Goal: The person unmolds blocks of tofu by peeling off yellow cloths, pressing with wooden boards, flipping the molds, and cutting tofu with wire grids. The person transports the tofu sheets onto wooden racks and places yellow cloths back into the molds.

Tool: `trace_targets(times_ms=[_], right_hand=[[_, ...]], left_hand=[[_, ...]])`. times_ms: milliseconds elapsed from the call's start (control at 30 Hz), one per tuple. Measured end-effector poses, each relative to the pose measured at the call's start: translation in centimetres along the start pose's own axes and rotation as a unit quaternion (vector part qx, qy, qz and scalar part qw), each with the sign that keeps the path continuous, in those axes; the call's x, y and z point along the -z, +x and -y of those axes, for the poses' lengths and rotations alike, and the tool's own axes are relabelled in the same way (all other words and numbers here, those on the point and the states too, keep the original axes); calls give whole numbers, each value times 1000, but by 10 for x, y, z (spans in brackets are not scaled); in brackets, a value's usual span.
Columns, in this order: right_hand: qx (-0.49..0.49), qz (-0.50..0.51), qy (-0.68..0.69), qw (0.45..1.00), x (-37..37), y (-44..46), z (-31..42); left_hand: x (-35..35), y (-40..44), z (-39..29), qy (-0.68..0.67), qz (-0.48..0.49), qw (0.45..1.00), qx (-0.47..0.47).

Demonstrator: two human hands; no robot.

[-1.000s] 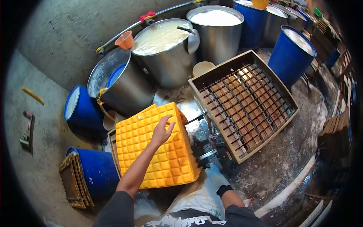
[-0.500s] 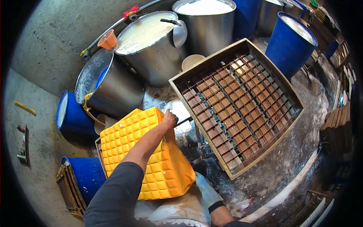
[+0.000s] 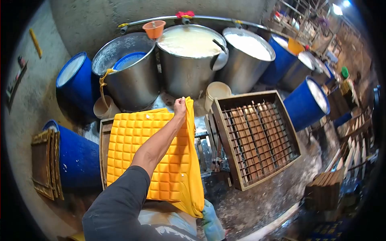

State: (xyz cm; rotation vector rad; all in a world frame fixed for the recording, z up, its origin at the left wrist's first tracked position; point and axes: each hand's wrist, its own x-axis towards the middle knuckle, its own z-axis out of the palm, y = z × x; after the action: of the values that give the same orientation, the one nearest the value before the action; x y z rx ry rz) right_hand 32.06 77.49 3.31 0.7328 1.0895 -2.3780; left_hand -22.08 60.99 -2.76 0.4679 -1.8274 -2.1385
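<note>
A bright yellow cloth, marked with a grid of raised squares, covers a block on a wooden frame. My left hand, bare, is closed on the cloth's far right corner and holds its edge raised. At the near right corner is my right hand in a light blue glove, low in the view; its fingers are hidden by the hanging cloth. To the right stands a deep wooden box with a metal grid over brown slats.
Steel vats of whitish liquid line the wall, one with a ladle. Blue barrels stand left and right. Wooden frames lean at the left. A beige bucket sits behind the box. Wood pieces are stacked at the right.
My left hand has closed on the cloth's far right corner and lifted the side flap. My right hand stays by the near corner. The view has turned and tilted upward.
</note>
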Motion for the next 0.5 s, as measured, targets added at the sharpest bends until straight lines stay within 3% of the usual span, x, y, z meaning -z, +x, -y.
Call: trace_targets(times_ms=[100,200,233,400,467,500], right_hand=[[37,26,-28,999,-62,-15,-7],[24,20,-77,997,-115,-22,-28],[41,42,-28,998,-138,-24,-38],[29,75,-61,995,-301,-54,-65],[14,115,0,993,-365,-60,-80],[27,53,29,998,-404,-64,-89]], left_hand=[[51,14,-40,-243,57,967,51],[121,10,-110,-325,91,938,85],[146,15,-129,-334,94,935,81],[289,42,-176,-411,112,902,70],[337,45,-212,-432,120,892,61],[357,49,-233,-433,112,892,60]])
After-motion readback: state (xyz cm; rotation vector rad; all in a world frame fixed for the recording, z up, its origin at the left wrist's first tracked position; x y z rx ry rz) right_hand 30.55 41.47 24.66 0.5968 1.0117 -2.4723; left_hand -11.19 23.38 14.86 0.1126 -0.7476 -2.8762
